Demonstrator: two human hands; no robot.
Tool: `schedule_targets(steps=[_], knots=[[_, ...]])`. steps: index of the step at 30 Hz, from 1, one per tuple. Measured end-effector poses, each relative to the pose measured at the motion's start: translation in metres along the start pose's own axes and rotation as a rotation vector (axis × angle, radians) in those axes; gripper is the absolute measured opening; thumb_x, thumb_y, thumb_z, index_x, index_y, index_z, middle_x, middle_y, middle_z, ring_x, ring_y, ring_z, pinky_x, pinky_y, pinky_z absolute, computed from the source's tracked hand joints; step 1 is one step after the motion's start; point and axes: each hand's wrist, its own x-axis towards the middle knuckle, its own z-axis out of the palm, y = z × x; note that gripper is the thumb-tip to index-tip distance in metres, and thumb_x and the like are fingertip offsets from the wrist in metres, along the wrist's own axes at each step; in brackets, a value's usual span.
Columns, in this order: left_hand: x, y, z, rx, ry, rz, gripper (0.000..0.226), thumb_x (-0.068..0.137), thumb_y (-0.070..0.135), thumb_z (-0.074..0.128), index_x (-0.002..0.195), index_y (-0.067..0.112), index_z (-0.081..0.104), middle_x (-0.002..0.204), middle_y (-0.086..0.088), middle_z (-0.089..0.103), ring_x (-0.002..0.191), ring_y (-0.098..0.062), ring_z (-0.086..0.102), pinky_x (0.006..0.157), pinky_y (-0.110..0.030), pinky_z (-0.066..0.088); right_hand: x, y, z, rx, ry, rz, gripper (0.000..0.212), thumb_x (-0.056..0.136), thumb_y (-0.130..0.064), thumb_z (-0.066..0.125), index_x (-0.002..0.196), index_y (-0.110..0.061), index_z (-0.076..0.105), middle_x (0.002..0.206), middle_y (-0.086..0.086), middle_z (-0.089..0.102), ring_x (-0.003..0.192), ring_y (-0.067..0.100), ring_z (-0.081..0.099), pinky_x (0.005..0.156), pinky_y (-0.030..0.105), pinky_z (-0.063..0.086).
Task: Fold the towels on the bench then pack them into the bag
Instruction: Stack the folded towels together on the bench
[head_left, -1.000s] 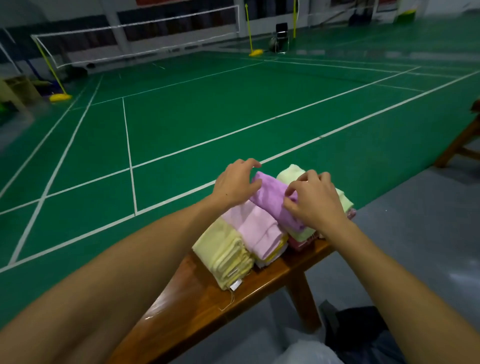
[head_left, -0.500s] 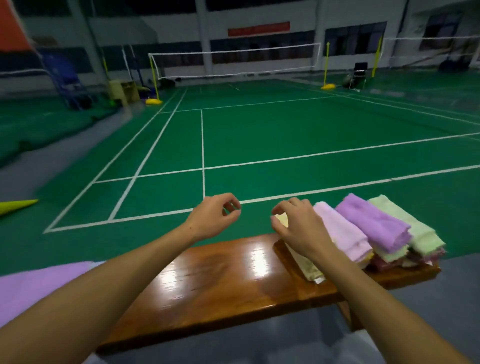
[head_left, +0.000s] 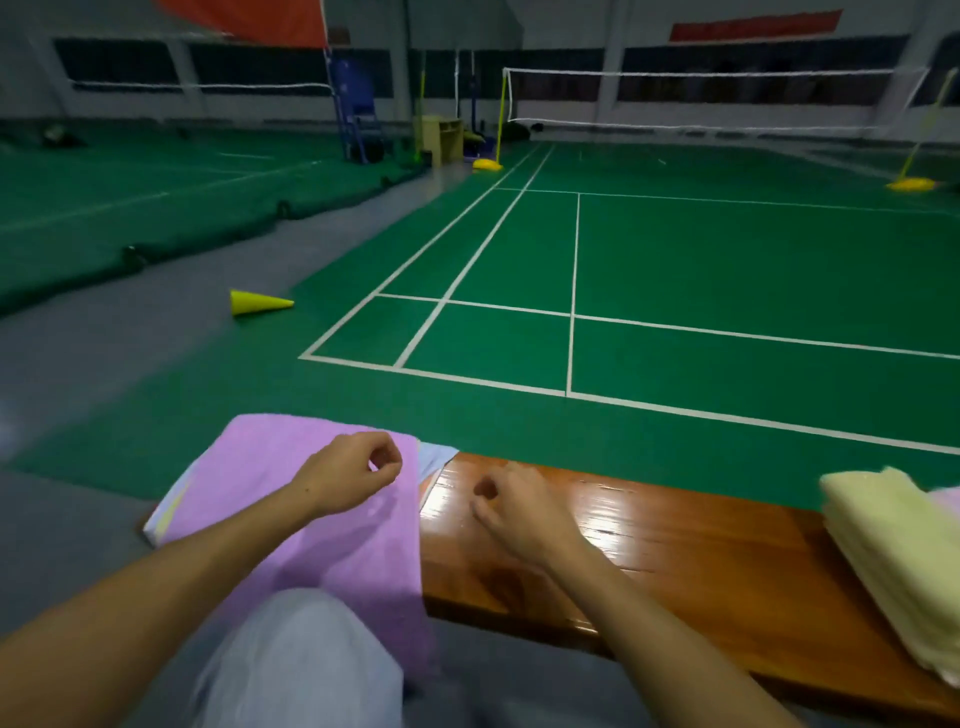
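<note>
A purple towel (head_left: 291, 467) lies spread flat over the left end of the wooden bench (head_left: 675, 540), on top of other unfolded towels whose pale edges show beneath it. My left hand (head_left: 348, 475) hovers over the purple towel with loosely curled fingers and holds nothing. My right hand (head_left: 511, 501) hangs just above the bare bench top, fingers loosely curled, also empty. A folded pale yellow towel (head_left: 893, 556) sits at the bench's right end, with a pink one barely showing behind it. No bag is in view.
My knee in grey trousers (head_left: 301, 660) is at the bottom, in front of the bench. A yellow cone (head_left: 257, 303) lies on the grey floor to the left. Green badminton courts with nets stretch beyond the bench.
My view swung left from the folded stack to the unfolded towels. Both hands let go of the folded purple towel and moved left along the bench, empty.
</note>
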Motion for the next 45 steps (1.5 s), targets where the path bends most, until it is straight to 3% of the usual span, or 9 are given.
schedule_targets(steps=[5, 12, 18, 21, 24, 28, 37, 40, 45], knots=[[-0.023, -0.068, 0.005, 0.048, -0.075, -0.145, 0.002, 0.092, 0.036, 0.065, 0.092, 0.035, 0.067, 0.092, 0.02, 0.07, 0.085, -0.006, 0.067, 0.081, -0.034, 0.057, 0.029, -0.042, 0.07, 0.19, -0.175, 0.214, 0.041, 0.091, -0.036, 0.055, 0.062, -0.007, 0.048, 0.061, 0.009, 0.054, 0.066, 0.031, 0.053, 0.054, 0.038, 0.036], [-0.041, -0.13, 0.006, 0.035, 0.029, -0.32, 0.004, 0.091, 0.035, 0.069, 0.09, 0.036, 0.065, 0.094, 0.02, 0.07, 0.088, -0.011, 0.067, 0.078, -0.035, 0.056, 0.059, -0.068, 0.101, 0.255, -0.175, 0.388, 0.031, 0.084, -0.045, 0.067, 0.094, -0.015, 0.066, 0.102, 0.006, 0.071, 0.094, 0.028, 0.067, 0.07, 0.031, 0.043], [-0.046, -0.147, 0.0, 0.103, 0.091, -0.408, 0.012, 0.087, 0.034, 0.072, 0.097, 0.032, 0.066, 0.097, 0.01, 0.068, 0.092, -0.018, 0.066, 0.078, -0.037, 0.055, 0.061, -0.052, 0.094, 0.399, -0.086, 0.312, 0.03, 0.082, -0.027, 0.06, 0.059, -0.014, 0.046, 0.064, 0.005, 0.056, 0.065, 0.023, 0.052, 0.056, 0.038, 0.039], [-0.042, -0.141, 0.0, 0.112, 0.079, -0.399, 0.016, 0.086, 0.038, 0.072, 0.1, 0.033, 0.067, 0.099, 0.005, 0.066, 0.091, -0.019, 0.065, 0.08, -0.039, 0.056, 0.058, -0.04, 0.085, 0.591, 0.072, 0.279, 0.02, 0.074, -0.03, 0.057, 0.063, -0.019, 0.045, 0.061, -0.001, 0.053, 0.062, 0.019, 0.05, 0.062, 0.048, 0.049], [-0.035, -0.125, 0.001, 0.126, 0.041, -0.352, 0.026, 0.087, 0.045, 0.073, 0.109, 0.031, 0.068, 0.109, 0.001, 0.068, 0.098, -0.021, 0.066, 0.086, -0.042, 0.056, 0.048, -0.029, 0.07, 0.753, 0.209, 0.31, 0.018, 0.072, -0.033, 0.053, 0.069, -0.016, 0.047, 0.062, 0.0, 0.052, 0.061, 0.02, 0.046, 0.055, 0.049, 0.043], [-0.02, -0.081, 0.003, 0.193, -0.111, -0.29, 0.044, 0.089, 0.053, 0.07, 0.126, 0.031, 0.063, 0.13, -0.001, 0.065, 0.112, -0.023, 0.064, 0.094, -0.039, 0.054, 0.029, 0.005, 0.023, 0.722, 0.396, 0.317, 0.02, 0.086, -0.008, 0.059, 0.07, -0.016, 0.048, 0.064, 0.001, 0.046, 0.061, 0.016, 0.04, 0.056, 0.04, 0.038], [0.024, 0.079, 0.09, 0.265, -0.436, 0.006, 0.056, 0.099, 0.054, 0.055, 0.148, 0.027, 0.052, 0.154, -0.002, 0.053, 0.136, -0.027, 0.053, 0.111, -0.035, 0.043, -0.058, 0.158, -0.065, 0.59, 0.674, 0.487, 0.031, 0.085, -0.003, 0.066, 0.062, -0.01, 0.048, 0.058, 0.005, 0.043, 0.057, 0.016, 0.036, 0.053, 0.031, 0.031], [0.034, 0.123, 0.139, 0.358, -0.414, 0.1, 0.066, 0.097, 0.062, 0.044, 0.155, 0.031, 0.04, 0.166, -0.008, 0.035, 0.145, -0.034, 0.043, 0.116, -0.048, 0.039, -0.101, 0.206, -0.066, 0.538, 0.709, 0.542, 0.041, 0.085, -0.001, 0.068, 0.057, -0.017, 0.041, 0.056, 0.002, 0.037, 0.058, 0.014, 0.031, 0.052, 0.033, 0.027], [0.041, 0.161, 0.188, 0.336, -0.332, 0.186, 0.067, 0.103, 0.066, 0.031, 0.163, 0.042, 0.017, 0.175, 0.006, 0.003, 0.161, -0.025, 0.007, 0.126, -0.055, 0.018, -0.129, 0.257, -0.075, 0.424, 0.667, 0.571, 0.048, 0.081, -0.002, 0.069, 0.054, -0.019, 0.034, 0.05, -0.002, 0.034, 0.053, 0.017, 0.031, 0.054, 0.039, 0.03]])
